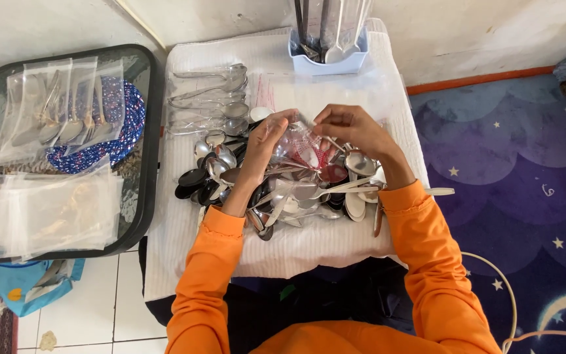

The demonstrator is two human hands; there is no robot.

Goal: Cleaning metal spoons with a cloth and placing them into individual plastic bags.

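Note:
My left hand (264, 141) and my right hand (352, 128) both pinch a small clear plastic bag (301, 145) above a heap of loose metal spoons (283, 187). The bag shows something red and silver inside, too small to make out. The spoons lie on a white quilted cloth (296, 246) over a low table. Orange sleeves cover both my arms.
Bagged spoons (207, 98) lie in a row at the cloth's back left. A pale blue holder (325, 59) with utensils stands at the back. A black tray (142, 170) to the left carries filled bags (60, 108) and a stack of empty clear bags (47, 213). A purple starry rug (512, 196) lies to the right.

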